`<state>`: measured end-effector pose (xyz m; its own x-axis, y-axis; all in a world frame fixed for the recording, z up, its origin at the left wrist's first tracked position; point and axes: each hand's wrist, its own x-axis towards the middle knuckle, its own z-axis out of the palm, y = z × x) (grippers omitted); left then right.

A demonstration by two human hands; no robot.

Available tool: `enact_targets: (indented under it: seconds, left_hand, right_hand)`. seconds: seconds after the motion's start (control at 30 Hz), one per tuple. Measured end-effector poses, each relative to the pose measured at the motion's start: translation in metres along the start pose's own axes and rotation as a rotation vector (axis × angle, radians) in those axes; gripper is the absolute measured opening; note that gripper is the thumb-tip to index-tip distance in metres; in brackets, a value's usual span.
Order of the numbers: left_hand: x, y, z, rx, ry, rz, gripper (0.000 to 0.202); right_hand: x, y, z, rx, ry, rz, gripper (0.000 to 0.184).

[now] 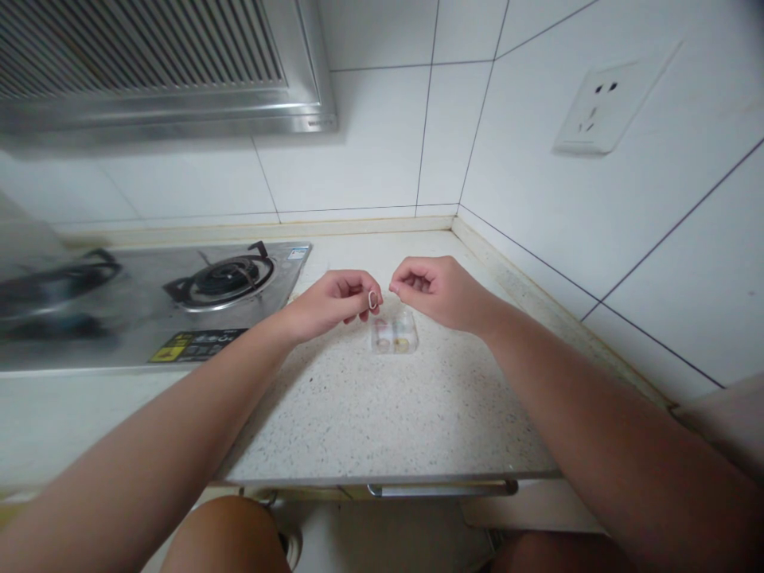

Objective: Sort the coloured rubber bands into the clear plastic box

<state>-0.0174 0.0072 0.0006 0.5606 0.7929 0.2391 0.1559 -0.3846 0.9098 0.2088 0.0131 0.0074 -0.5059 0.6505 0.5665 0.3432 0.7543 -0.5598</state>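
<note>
My left hand (334, 302) is closed in a pinch on a small pale ring (372, 300), held just above the speckled countertop (382, 406). My right hand (438, 290) hovers a little to its right with fingers curled and fingertips pinched together; I cannot make out anything in them. Below and between both hands sits a small clear plastic box (394, 334) with a few small rings inside its compartments.
A steel gas hob (149, 306) with a black burner (224, 278) lies to the left under a range hood (155, 72). White tiled walls meet in the corner behind; a wall socket (600, 107) is on the right. A drawer handle (442, 488) runs below the counter edge.
</note>
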Motion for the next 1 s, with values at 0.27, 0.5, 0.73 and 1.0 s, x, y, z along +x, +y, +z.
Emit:
enact_targets:
  seconds: [0.27, 0.5, 0.73, 1.0]
  left_hand:
    - [0.0009, -0.0014, -0.0003, -0.011, -0.012, 0.024, 0.011]
    - [0.0010, -0.0009, -0.0003, -0.019, -0.020, 0.036, 0.012]
    - [0.0011, -0.0017, 0.0000, -0.011, 0.001, 0.014, 0.015]
    - [0.0007, -0.0027, -0.0008, 0.015, -0.010, -0.004, 0.017]
  right_hand:
    - [0.0003, -0.0016, -0.0007, -0.008, -0.006, 0.000, 0.016]
    - [0.0005, -0.0022, -0.0006, -0.015, -0.017, 0.000, 0.016]
    - [-0.0003, 0.0001, -0.0004, -0.014, -0.017, 0.003, 0.018]
    - [0.0000, -0.0021, -0.0009, -0.005, -0.019, 0.006, 0.017]
